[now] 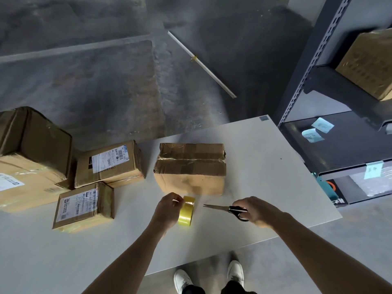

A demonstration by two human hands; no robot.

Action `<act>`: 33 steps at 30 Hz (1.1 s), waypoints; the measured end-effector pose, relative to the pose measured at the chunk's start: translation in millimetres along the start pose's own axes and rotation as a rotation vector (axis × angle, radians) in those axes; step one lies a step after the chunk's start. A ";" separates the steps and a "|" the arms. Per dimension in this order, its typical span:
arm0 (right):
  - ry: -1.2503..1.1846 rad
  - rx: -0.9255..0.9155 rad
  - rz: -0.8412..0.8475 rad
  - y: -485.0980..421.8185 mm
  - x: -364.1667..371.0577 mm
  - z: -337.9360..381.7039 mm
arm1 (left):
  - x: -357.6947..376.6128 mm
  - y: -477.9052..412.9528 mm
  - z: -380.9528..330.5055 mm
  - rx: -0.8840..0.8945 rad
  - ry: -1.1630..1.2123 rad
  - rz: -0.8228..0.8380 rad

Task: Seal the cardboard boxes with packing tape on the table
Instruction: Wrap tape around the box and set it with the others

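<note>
cardboard box point(189, 169) sits mid-table, just beyond both hands. top flaps closed, crossed by wide strips of brown tape, wrinkled and glossy; right-hand corner of the flaps torn and ragged. front face plain, lightly dented.

tape roll point(186, 211), yellowish and clear, stands on edge just in front of the box, not quite touching it. left hand point(168, 209) grips it from the left side, fingers curled over the top of the roll.

right hand point(253, 211) closed round the black handles of the scissors point(226, 208); blades shut, pointing left toward the roll, a gap between tip and roll. whether the scissors rest on the table point(265, 172) or are held just above it, cannot tell.

left side of the table: three more boxes close together. big box point(31, 158) at far left, partly out of frame; labelled box point(109, 163) beside it; small labelled box point(83, 206) nearest. all well apart from the middle box.

right of the table: dark metal shelf point(318, 60) with a box on an upper level and paper tags lower down. a thin white rod point(201, 63) lies on the concrete floor beyond the table. nothing lies between the hands and the box except the roll.
</note>
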State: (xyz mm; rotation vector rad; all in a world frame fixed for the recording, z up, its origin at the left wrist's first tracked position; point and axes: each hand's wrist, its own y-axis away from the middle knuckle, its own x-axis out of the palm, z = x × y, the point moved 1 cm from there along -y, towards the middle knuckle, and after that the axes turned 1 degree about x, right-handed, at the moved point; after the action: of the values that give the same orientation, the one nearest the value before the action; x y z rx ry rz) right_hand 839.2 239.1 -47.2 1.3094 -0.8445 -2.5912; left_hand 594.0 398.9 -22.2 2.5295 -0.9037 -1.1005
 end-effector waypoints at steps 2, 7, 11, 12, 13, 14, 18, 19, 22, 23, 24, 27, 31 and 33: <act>0.020 0.017 -0.023 -2.6 3.8 0.2 | 1.0 1.1 -0.9 0.026 -0.037 -0.025; 0.150 0.043 -0.107 -8.5 13.1 3.8 | 5.8 4.0 -0.7 0.064 -0.132 -0.054; 0.236 0.024 -0.150 -10.6 19.6 6.4 | 10.2 6.8 -4.0 0.089 -0.177 -0.059; 0.250 0.023 -0.152 -10.7 21.1 6.6 | 10.9 7.7 -5.8 0.092 -0.180 -0.065; 0.253 0.023 -0.152 -10.8 22.7 5.9 | 11.6 8.7 -7.5 0.096 -0.184 -0.068; 0.250 0.026 -0.148 -10.4 23.5 4.9 | 12.7 9.4 -9.3 0.102 -0.187 -0.067; 0.229 0.028 -0.133 -6.6 21.3 5.1 | 17.9 10.7 -14.3 0.120 -0.204 -0.046; 0.227 0.013 -0.145 -6.0 19.9 6.0 | 19.6 10.7 -15.4 0.126 -0.204 -0.045; 0.164 -0.057 -0.201 -5.5 15.5 15.1 | 25.1 11.2 -20.0 0.150 -0.206 -0.038; 0.116 -0.083 -0.207 -5.8 13.7 20.0 | 27.1 11.4 -22.2 0.159 -0.208 -0.035; 0.070 -0.109 -0.209 -6.5 12.0 25.7 | 29.1 11.6 -24.2 0.168 -0.209 -0.031; 0.004 -0.187 -0.232 -8.2 7.0 44.7 | 34.5 12.4 -31.7 0.197 -0.202 -0.023; 0.010 -0.250 -0.298 -13.0 6.1 59.2 | 40.5 15.9 -38.8 0.250 -0.197 -0.008; 0.001 -0.281 -0.344 -14.5 5.4 61.6 | 41.6 19.0 -42.2 0.285 -0.189 -0.028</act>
State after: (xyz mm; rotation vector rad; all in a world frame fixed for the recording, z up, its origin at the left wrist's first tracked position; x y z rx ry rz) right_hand 790.3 275.7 -29.7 1.4763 -0.2521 -2.8247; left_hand 638.0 357.0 -8.8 2.7025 -1.1506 -1.3220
